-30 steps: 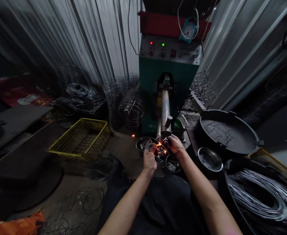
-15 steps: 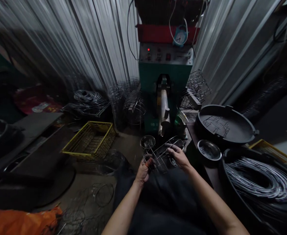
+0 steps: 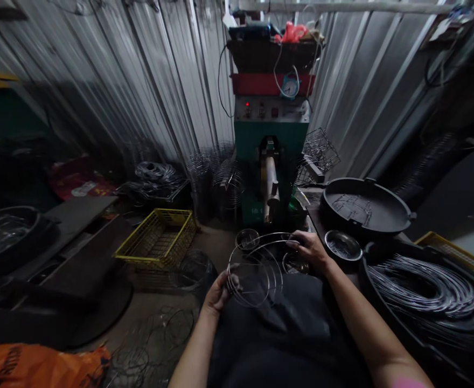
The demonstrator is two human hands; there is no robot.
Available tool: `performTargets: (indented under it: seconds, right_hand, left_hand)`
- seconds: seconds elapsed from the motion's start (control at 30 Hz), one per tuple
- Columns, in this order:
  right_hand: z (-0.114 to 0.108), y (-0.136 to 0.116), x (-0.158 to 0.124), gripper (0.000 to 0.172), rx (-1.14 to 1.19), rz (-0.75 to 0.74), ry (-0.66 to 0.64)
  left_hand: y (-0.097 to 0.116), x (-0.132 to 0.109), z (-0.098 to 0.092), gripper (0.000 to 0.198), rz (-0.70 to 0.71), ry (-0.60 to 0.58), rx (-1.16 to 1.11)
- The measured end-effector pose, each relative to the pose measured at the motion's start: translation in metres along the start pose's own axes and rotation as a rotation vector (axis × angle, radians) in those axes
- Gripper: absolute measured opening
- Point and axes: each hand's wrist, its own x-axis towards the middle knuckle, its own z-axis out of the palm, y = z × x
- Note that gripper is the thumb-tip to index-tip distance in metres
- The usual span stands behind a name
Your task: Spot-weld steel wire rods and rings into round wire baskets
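A round wire frame of thin metal rings [image 3: 269, 235] is held tilted over my lap, in front of the machine. My left hand [image 3: 220, 291] grips the left side of the rings, with its fingers wrapped round the wire. At the upper right, my right hand [image 3: 312, 249] has its fingers closed on the far edge of a ring. Straight wires seem to cross inside the rings, but the dim light blurs how they join. Just beyond the frame stands a small metal bowl [image 3: 247, 240], and another bowl [image 3: 294, 264] is partly hidden near my right hand.
Ahead stands a green machine [image 3: 271, 129] with a protruding metal arm [image 3: 271, 180]. A yellow basket [image 3: 156, 253] is at left. On the right are a black round tray [image 3: 386, 213] with wire pieces, a steel bowl [image 3: 344, 246] and a tub holding coiled wire rings [image 3: 426, 291].
The wire piece with crossing straight bars between my hands now shows as round rings. My left hand has moved left and down, my right hand slightly right. The view has tilted up.
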Motion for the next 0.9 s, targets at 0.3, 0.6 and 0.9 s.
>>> performTargets:
  seconds: [0.3,0.6,0.9]
  right_hand:
    - [0.051,-0.042,0.017,0.024,-0.148,0.237,-0.113]
    - [0.078,-0.051,0.003,0.028,1.157,0.612,-0.380]
    - [0.080,-0.041,-0.011,0.028,1.268,0.746,-0.365]
  left_hand:
    - [0.046,0.010,0.052,0.061,0.560,0.072,0.756]
    - [0.056,0.054,0.076,0.048,0.483,-0.054,1.215]
    - [0.052,0.060,0.067,0.034,0.428,-0.066,1.262]
